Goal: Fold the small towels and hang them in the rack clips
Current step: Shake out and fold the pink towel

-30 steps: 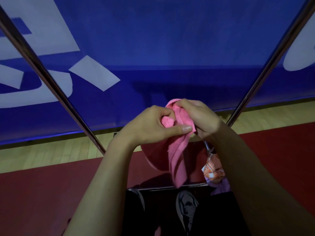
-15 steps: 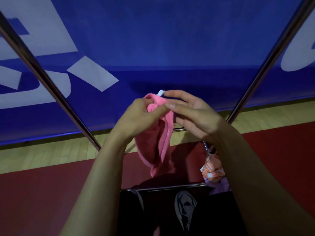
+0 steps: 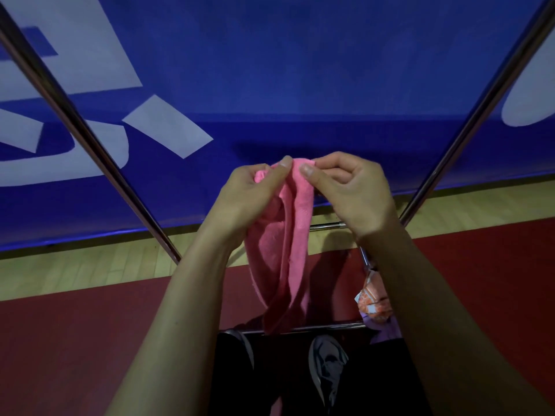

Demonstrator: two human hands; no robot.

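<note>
A small pink towel hangs in loose folds in front of me, its lower end reaching down to the rack's bottom crossbar. My left hand pinches its top edge on the left, thumb up. My right hand pinches the same top edge on the right, so the two thumbs almost meet. Two slanted metal rack poles frame the hands, one on the left and one on the right. No rack clips show in this view.
An orange patterned cloth hangs by the right pole over something purple. A low crossbar runs under the towel, with my shoes below it. A blue banner with white lettering fills the background above wooden and red flooring.
The bunched towel has been lifted and let hang longer. My right hand went from gripping the bundle, to open fingers, to pinching the top edge beside my left thumb.
</note>
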